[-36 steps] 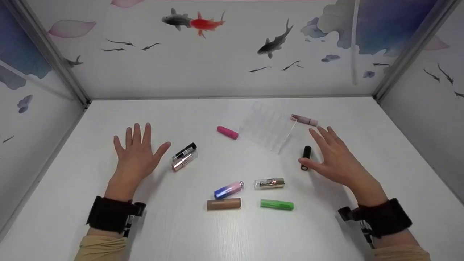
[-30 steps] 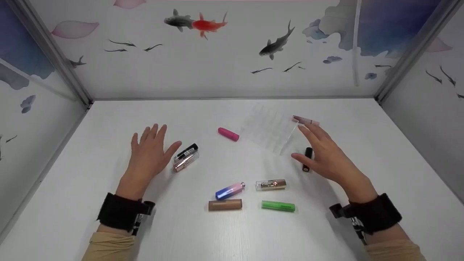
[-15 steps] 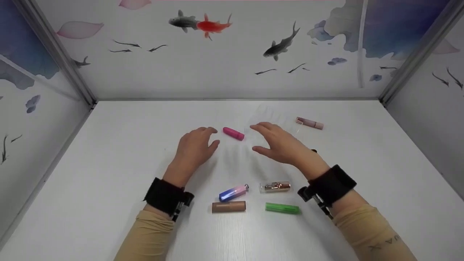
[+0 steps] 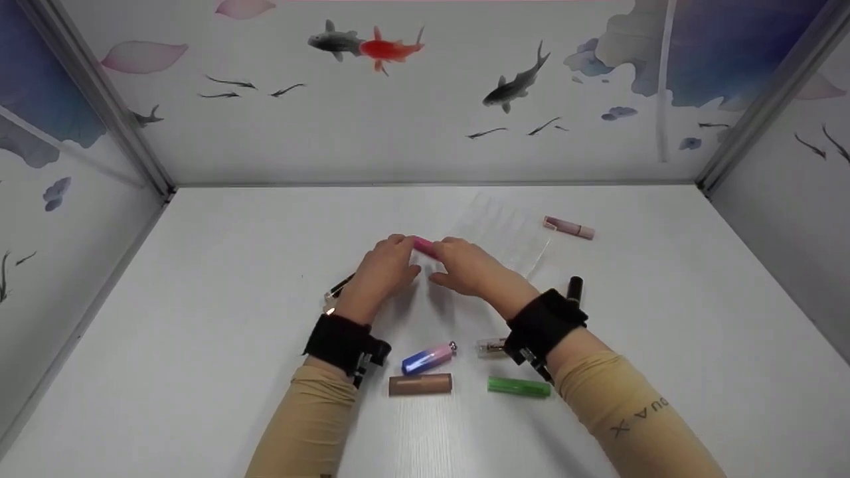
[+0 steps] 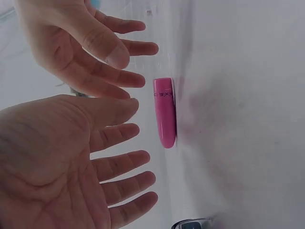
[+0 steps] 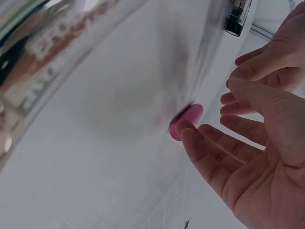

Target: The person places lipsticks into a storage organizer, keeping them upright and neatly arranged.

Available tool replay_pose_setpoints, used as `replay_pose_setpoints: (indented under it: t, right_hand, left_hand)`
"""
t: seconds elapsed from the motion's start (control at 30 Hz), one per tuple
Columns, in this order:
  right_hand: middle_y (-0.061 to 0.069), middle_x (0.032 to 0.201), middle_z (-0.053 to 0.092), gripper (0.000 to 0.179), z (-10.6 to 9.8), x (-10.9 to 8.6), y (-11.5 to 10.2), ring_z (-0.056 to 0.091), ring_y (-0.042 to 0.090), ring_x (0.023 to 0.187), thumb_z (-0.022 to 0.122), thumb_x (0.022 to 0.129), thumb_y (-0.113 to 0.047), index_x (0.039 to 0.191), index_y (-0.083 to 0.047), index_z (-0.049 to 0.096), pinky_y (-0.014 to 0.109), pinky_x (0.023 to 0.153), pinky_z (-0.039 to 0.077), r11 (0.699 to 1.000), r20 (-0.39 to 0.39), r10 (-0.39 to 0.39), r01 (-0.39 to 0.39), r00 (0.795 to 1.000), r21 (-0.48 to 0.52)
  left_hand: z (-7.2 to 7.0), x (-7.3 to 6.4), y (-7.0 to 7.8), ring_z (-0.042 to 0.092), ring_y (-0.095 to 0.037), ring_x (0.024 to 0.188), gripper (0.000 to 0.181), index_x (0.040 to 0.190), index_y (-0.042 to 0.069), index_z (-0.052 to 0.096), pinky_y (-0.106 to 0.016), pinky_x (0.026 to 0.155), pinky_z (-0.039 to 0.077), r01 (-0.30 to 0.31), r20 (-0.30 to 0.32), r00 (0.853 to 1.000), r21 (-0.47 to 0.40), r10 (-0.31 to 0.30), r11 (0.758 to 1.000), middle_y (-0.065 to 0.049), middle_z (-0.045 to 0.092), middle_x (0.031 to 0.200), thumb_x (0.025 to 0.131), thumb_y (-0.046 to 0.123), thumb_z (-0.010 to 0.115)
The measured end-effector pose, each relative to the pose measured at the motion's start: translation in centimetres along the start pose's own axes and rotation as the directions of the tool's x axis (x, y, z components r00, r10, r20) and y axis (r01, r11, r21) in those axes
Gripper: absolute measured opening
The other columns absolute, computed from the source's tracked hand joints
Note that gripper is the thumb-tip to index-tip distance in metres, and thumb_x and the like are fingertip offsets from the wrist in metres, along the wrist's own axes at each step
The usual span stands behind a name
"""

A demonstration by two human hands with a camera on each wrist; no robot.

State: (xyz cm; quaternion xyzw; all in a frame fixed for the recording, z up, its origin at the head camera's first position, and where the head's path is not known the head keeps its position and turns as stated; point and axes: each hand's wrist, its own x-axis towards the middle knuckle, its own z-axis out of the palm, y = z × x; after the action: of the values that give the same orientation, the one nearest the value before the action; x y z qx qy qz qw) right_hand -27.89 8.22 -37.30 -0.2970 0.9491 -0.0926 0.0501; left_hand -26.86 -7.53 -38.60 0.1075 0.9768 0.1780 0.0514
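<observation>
A pink lipstick (image 4: 425, 246) lies on the white table between both hands. My left hand (image 4: 385, 267) hovers by its left end, and in the left wrist view the loosely bent fingers stand apart from the lipstick (image 5: 165, 114). From the other side comes my right hand (image 4: 473, 267), its fingertips overlapping the lipstick's right end in the head view. Seen from the right wrist, those fingertips (image 6: 183, 128) pass in front of the lipstick (image 6: 192, 115); whether they touch it I cannot tell. Neither hand is gripping anything.
Behind the right hand lies a clear ribbed holder (image 4: 508, 229), with a mauve tube (image 4: 569, 228) beside it. A black tube (image 4: 575, 289) is to the right. Nearer are blue-pink (image 4: 428, 358), brown (image 4: 420, 385), green (image 4: 518, 387) and clear-capped (image 4: 490, 348) tubes. Two tubes (image 4: 339, 287) are partly behind the left hand.
Both hands have moved inward from the table's sides, the left going right and the right going left, and now meet around the pink lipstick. The tubes lie where they were.
</observation>
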Motion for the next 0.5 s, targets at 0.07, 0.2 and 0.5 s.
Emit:
replay_pose_setpoints:
  t: [0.07,0.2,0.5]
  right_hand:
    - [0.02,0.109,0.064,0.043,0.1,0.4,-0.3,0.061,0.032,0.102,0.066,0.088,-0.02,0.123,0.003,0.055,0.043,0.093,0.049,1.0,0.006,0.01,-0.01,1.0,-0.015]
    - [0.021,0.107,0.064,0.039,0.1,1.1,-0.7,0.061,0.033,0.1,0.067,0.087,-0.016,0.121,0.001,0.057,0.043,0.09,0.05,0.999,0.016,0.016,-0.015,1.0,-0.043]
    - [0.021,0.105,0.062,0.03,0.5,2.1,-0.6,0.062,0.03,0.091,0.062,0.089,-0.009,0.115,0.003,0.059,0.04,0.084,0.053,0.996,0.033,0.051,-0.048,0.998,-0.081]
  left_hand:
    - [0.2,0.3,-0.1,0.037,-0.032,0.135,0.047,0.139,0.009,0.043,-0.048,0.109,0.035,-0.003,0.007,1.0,-0.008,0.003,1.0,-0.016,0.039,0.146,0.094,0.02,0.055]
    - [0.4,0.7,-0.3,0.027,-0.033,0.141,0.049,0.142,0.009,0.038,-0.05,0.112,0.031,-0.012,0.023,1.0,-0.004,0.012,1.0,-0.017,0.03,0.152,0.095,0.013,0.053]
    - [0.8,1.6,-0.6,0.048,-0.025,0.127,0.033,0.13,0.009,0.052,-0.04,0.108,0.039,-0.072,0.001,0.997,-0.006,0.072,0.997,-0.011,0.052,0.135,0.097,0.006,0.048]
